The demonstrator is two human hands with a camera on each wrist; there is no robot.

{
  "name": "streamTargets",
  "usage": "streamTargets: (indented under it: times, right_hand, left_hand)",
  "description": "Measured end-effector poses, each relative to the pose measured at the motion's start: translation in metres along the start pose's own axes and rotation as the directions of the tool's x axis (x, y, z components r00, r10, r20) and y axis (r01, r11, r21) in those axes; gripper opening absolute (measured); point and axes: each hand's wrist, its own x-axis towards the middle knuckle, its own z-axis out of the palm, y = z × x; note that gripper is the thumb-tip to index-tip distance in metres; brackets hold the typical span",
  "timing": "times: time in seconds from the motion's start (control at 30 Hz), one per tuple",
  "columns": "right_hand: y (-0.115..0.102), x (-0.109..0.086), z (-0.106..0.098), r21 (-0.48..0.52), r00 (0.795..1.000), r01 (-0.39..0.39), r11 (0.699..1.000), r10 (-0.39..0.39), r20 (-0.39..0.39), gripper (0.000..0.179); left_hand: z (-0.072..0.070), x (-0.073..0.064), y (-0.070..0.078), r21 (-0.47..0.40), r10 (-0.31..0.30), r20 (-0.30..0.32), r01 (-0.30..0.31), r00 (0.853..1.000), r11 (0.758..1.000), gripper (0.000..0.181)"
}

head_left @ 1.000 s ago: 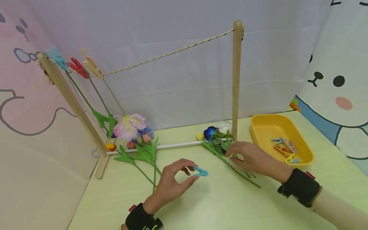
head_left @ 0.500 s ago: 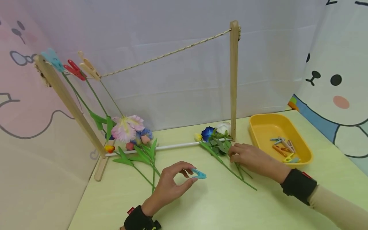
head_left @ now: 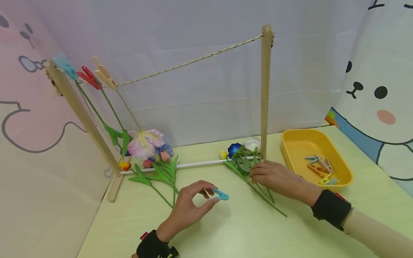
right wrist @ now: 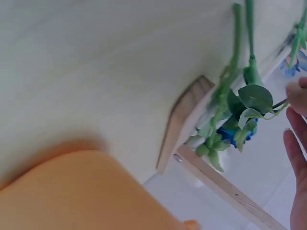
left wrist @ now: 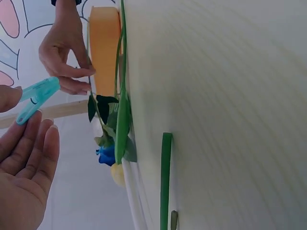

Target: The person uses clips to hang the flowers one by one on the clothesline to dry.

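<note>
Left hand [head_left: 190,207] pinching blue clothespin [head_left: 221,195] above bench [head_left: 245,233]; right hand [head_left: 278,179] pinching leafy stem [right wrist: 256,98] near wooden post [head_left: 266,89]. Blue rose [head_left: 234,149], white flower [head_left: 252,144] lying alongside. Yellow tray [head_left: 300,147] holding other clothespins [head_left: 315,172]. Rope [head_left: 193,61] carrying three clothespins clamping flower stems [head_left: 111,107].

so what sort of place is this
Probably a small tabletop activity or filming corner; the wider room isn't shown. The signs are a pale table, cartoon-printed backdrops at both sides, and a rope strung between wooden posts, with clothespins holding artificial-looking flowers.
</note>
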Motion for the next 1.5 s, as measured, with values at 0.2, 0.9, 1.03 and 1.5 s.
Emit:
streamTargets:
  times: [0.2, 0.9, 1.03, 1.5]
  right_hand:
    - [0.004, 0.015, -0.009, 0.123, 0.982, -0.036, 0.992, 0.058, -0.18, 0.032]
    - [-0.004, -0.007, 0.013, 0.047, 0.991, -0.053, 0.997, 0.047, 0.125, 0.014]
    - [-0.007, -0.001, 0.018, 0.019, 0.99, -0.035, 0.999, 0.032, 0.136, 0.012]
    - [-0.024, 0.021, 0.029, -0.117, 0.964, 0.178, 0.977, -0.149, 0.222, 0.016]
  left_hand:
    - [-0.004, 0.0, 0.0, 0.015, -0.004, -0.01, 0.004, 1.0, 1.0, 0.029]
    - [-0.006, -0.002, 0.001, 0.016, 0.002, -0.007, -0.002, 1.0, 1.0, 0.027]
    - [-0.006, -0.002, -0.001, 0.019, 0.008, -0.008, -0.008, 1.0, 1.0, 0.027]
    - [-0.012, -0.002, -0.002, 0.035, -0.034, 0.013, 0.034, 0.999, 0.999, 0.027]
